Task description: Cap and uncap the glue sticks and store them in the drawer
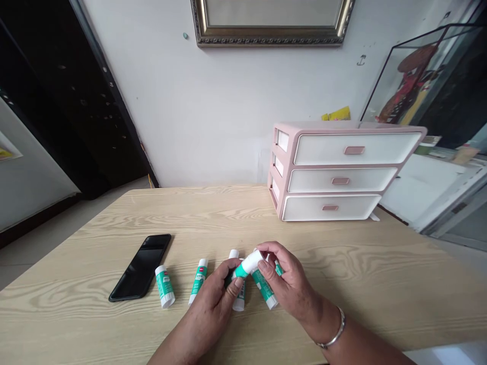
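A green and white glue stick is held up at a slant between both hands. My left hand is closed round its green body. The thumb and fingers of my right hand pinch its white cap end. Under and beside the hands several more glue sticks lie on the table: one glue stick far left, one glue stick beside my left hand, one glue stick partly hidden below the held one, and one glue stick by my right hand. A bit of green shows behind my right fingers.
On the wooden table, a black phone lies at the left. A pink and white drawer unit stands at the back right, with a yellow tube on top. A framed mirror or picture hangs on the wall behind.
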`<action>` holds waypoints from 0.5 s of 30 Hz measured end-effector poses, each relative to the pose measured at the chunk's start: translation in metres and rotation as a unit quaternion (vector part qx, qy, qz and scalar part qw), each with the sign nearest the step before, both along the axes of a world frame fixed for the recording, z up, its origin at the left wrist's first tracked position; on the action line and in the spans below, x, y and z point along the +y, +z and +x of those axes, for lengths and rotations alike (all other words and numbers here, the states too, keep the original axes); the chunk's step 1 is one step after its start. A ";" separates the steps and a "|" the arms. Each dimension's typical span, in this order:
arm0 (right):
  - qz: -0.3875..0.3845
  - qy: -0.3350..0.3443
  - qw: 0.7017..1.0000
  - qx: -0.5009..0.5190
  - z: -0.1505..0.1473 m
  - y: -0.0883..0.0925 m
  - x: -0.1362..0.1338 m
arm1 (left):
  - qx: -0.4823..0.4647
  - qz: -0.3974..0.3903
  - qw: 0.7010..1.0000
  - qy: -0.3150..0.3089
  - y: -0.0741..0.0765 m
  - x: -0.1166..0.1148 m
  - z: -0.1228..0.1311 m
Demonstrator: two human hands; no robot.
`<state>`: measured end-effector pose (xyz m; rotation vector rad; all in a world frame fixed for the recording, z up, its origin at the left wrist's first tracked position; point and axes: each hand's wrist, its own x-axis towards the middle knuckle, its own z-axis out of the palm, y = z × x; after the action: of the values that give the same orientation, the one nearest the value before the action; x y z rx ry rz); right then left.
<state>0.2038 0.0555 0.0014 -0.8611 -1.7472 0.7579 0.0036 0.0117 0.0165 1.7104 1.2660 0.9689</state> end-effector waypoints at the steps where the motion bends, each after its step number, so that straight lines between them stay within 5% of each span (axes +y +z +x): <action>1: 0.003 -0.001 1.000 -0.003 0.000 0.000 0.000 | -0.002 -0.001 1.000 -0.001 -0.001 0.000 -0.001; 15: 0.084 0.034 0.995 -0.043 -0.003 0.005 0.001 | -0.046 -0.001 0.999 -0.009 -0.004 0.002 -0.004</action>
<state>0.2007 0.0567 0.0061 -0.7317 -1.8956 0.6147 -0.0002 0.0136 0.0122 1.6542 1.1888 1.0243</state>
